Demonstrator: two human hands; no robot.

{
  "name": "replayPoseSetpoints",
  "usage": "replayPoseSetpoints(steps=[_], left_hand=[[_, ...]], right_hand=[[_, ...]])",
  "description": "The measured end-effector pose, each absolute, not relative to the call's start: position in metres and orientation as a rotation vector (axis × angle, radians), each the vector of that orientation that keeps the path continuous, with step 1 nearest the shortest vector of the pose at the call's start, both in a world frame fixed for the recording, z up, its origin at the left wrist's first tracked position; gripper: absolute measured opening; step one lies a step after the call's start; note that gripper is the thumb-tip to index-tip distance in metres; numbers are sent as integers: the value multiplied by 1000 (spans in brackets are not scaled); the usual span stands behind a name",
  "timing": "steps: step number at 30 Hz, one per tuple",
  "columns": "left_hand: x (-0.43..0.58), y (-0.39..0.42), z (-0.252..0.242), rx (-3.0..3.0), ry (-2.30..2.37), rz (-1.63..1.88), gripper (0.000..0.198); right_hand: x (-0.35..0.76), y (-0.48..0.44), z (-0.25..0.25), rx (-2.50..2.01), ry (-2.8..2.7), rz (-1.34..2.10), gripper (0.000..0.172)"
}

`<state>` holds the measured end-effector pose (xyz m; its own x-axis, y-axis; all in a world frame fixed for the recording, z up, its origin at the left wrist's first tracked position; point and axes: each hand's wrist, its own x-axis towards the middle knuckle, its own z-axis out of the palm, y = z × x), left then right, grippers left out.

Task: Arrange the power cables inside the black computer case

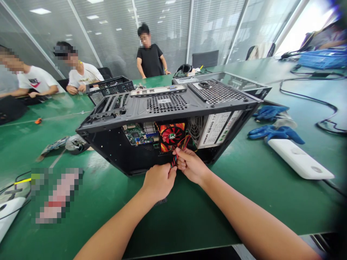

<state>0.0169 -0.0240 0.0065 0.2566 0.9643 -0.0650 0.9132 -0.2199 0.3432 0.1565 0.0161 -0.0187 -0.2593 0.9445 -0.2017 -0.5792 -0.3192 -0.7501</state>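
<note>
Green worktop (284, 202) is filling the foreground. Glass partition (168, 36) with blinds is running behind its far edge, reflecting light panels (40, 11). Dark chair (205, 59) is standing there; bright window (300, 27) is glaring beyond far right corner.

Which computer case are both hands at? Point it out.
The nearest case, open toward the person, with a red fan inside: the left hand and right hand hold coloured wires there. The case farther back, at left, has neither hand on it.

Cables (174, 161) partly hidden, label print (213, 128) too small, basket (314, 60) cut off
</note>
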Motion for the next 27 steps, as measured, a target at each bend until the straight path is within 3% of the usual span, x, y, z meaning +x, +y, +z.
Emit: replayPoseSetpoints(steps=[6,14,19,27], left_hand=[[20,-28,10,2428,1884,11,41],[14,-21,3,1947,1431,407,40],[12,-20,3,1633,1235,480,43],[13,-22,5,2147,1546,294,39]], right_hand=[[155,16,-21,-811,-689,1747,34],[160,17,-18,-780,-703,1831,35],[162,18,-17,-754,-718,1852,33],[156,16,-21,-846,-718,1731,37]])
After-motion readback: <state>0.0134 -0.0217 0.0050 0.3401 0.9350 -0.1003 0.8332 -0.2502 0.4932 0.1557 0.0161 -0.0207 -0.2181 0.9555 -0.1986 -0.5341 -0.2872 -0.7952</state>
